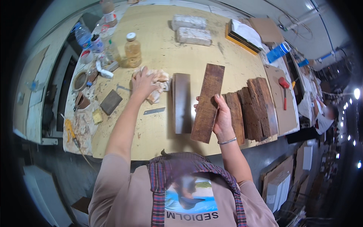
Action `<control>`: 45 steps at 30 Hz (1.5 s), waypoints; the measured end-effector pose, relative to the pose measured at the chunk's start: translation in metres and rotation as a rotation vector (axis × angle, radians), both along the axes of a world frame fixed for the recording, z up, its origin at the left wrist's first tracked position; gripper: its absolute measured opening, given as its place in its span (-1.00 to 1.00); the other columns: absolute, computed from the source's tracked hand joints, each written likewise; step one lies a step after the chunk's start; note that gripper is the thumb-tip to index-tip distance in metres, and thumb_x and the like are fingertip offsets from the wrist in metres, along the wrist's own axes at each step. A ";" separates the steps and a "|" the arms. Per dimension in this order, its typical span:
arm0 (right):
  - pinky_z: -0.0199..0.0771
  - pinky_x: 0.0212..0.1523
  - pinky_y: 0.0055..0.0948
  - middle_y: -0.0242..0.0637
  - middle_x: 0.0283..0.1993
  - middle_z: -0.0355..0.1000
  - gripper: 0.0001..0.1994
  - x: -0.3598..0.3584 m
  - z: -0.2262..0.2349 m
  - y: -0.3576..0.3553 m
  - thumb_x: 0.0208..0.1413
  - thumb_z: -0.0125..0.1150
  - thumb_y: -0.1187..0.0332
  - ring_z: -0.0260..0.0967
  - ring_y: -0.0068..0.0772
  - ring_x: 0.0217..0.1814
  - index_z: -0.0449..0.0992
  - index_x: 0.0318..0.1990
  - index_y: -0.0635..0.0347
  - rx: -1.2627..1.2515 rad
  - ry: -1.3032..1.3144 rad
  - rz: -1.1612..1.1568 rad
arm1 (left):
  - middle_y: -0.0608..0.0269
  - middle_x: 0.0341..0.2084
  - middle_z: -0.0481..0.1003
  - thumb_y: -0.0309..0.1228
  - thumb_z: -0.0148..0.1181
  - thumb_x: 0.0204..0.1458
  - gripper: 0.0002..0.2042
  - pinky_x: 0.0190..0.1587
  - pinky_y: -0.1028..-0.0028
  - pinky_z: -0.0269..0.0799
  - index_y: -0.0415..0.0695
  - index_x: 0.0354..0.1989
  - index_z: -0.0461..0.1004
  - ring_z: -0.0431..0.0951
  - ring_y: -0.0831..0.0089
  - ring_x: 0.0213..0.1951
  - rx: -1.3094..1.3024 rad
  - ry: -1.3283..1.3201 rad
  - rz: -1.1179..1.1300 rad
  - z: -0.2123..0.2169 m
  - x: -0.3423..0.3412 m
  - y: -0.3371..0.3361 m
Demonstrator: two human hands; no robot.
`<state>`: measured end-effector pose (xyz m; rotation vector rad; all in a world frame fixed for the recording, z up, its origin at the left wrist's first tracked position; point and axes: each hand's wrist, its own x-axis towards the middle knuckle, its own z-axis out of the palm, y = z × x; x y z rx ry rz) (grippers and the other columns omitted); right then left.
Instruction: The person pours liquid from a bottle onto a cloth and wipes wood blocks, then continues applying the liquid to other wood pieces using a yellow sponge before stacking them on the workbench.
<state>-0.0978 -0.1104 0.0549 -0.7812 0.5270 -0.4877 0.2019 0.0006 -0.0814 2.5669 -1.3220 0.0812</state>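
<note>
My right hand [223, 117] holds a brown wooden plank [208, 102] by its right edge, tilted above the table, thumb on its face. On the left, my left hand [143, 84] is on a crumpled, stained white cloth [160, 77], its fingers curled over it. A neat stack of smooth dark planks [182, 104] stands between my hands. To the right of the held plank, several rough brown planks [253, 108] lean against one another. A small metal blade [154, 111] lies below the cloth, and a dark square block [111, 102] sits farther left.
On the pale worktable [159, 140], a capped bottle of yellowish liquid [132, 51] stands beyond the cloth. Wrapped bars [193, 36] lie at the back. Bottles, tape and a yellow glue gun [70, 133] crowd the left edge. A red-handled tool [284, 89] lies right; a person [323, 117] is beyond.
</note>
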 end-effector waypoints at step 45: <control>0.65 -0.19 -0.22 -0.13 -0.26 0.50 -0.40 0.041 -0.041 -0.003 0.37 -0.31 -0.13 0.54 -0.23 -0.30 0.32 0.09 0.30 0.102 0.019 0.093 | 0.10 -0.18 0.54 -0.68 0.22 -0.19 -0.69 0.03 0.22 0.42 -0.19 -0.20 0.51 0.52 0.09 -0.05 -0.629 0.245 -0.758 0.135 -0.182 0.023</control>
